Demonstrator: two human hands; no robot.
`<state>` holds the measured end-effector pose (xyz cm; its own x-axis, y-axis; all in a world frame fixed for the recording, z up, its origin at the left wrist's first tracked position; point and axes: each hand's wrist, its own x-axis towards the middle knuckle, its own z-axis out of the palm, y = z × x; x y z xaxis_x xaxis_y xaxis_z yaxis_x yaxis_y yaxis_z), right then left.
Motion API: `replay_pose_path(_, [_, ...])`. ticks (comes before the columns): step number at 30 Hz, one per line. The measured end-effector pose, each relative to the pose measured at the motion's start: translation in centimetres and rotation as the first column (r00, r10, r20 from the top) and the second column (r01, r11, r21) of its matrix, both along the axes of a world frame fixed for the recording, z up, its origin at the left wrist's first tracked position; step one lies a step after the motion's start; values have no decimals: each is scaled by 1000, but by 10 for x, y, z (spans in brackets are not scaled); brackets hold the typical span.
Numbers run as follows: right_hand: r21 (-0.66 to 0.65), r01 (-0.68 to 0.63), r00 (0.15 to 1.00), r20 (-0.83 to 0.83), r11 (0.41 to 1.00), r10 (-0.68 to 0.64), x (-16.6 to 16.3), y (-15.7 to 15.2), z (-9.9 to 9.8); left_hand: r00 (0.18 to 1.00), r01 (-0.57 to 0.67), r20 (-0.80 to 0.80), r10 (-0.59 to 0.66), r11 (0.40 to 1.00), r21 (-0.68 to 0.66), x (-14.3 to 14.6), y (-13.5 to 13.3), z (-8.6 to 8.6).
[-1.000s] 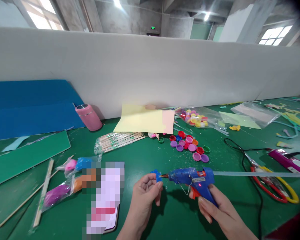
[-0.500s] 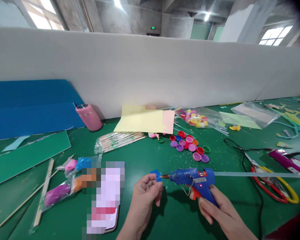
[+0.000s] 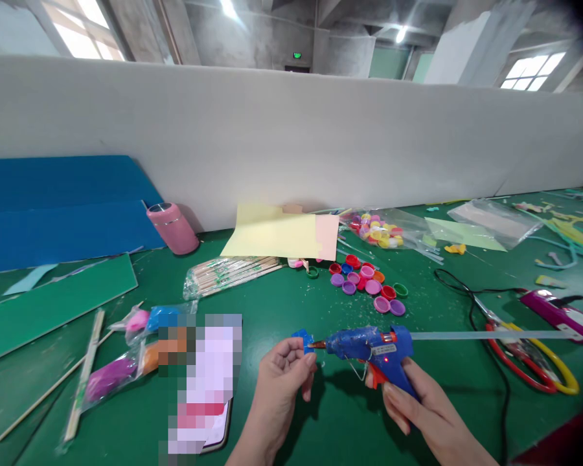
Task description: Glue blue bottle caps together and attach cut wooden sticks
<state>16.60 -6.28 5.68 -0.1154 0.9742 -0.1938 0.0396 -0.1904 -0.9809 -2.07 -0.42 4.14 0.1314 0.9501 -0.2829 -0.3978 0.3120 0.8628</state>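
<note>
Between the thumb and fingers of my left hand [image 3: 286, 372] is a small blue piece [image 3: 302, 338]; its exact kind is too small to make out. My right hand [image 3: 415, 404] grips the handle of a blue hot glue gun [image 3: 369, 343], fingers at its orange trigger. The gun's nozzle points left and its tip is at the blue piece, seemingly touching it. A red light glows on the gun's side, and a long clear glue stick [image 3: 486, 335] sticks out of its back. Colourful bottle caps [image 3: 373, 286] lie on the table beyond the gun.
To the left are a phone [image 3: 218, 362], bagged clay [image 3: 111, 378], wooden sticks [image 3: 85, 375] and a pink cup [image 3: 173, 228]. Packed skewers [image 3: 233, 275] and yellow paper [image 3: 272, 233] lie behind. Red-and-yellow-handled pliers [image 3: 519, 369], a black cord [image 3: 508, 388] and a purple tool [image 3: 558, 314] are at right.
The glue gun in my right hand has shifted slightly left, bringing its tip further over the blue piece. My left hand has stayed nearly still.
</note>
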Motion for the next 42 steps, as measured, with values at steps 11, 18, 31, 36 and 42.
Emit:
replay_pose_path(11, [31, 5, 1000, -21, 1000, -5, 0, 2, -4, 1000, -6, -4, 6, 1000, 0, 1, 0, -3])
replay_pose_path(18, [40, 37, 999, -25, 998, -36, -2, 3, -8, 1000, 8, 4, -8, 1000, 10, 2, 0, -2])
replay_pose_path(31, [27, 33, 999, -40, 999, -32, -1, -1, -10, 1000, 15, 18, -15, 1000, 14, 1, 0, -4])
replay_pose_path(36, [51, 37, 998, -43, 998, -35, -1, -1, -9, 999, 26, 42, -28, 999, 28, 1, 0, -4])
replay_pose_path(42, [52, 34, 998, -45, 998, -32, -2, -1, -9, 994, 43, 96, -47, 998, 41, -1, 0, -4])
